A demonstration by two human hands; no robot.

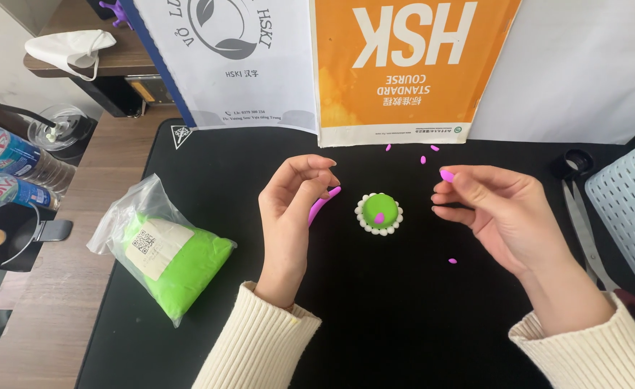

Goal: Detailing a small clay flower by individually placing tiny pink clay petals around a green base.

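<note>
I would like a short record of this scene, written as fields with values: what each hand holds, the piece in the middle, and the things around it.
left hand: holds a thin magenta clay strip
right hand: pinches a small magenta clay piece at the fingertips
centre piece: green clay dome ringed with white beads, one magenta bit on top
surface: black mat
loose bits: small magenta bits on the mat beyond the dome
left side: bag of green clay
right side: scissors, white perforated basket
</note>
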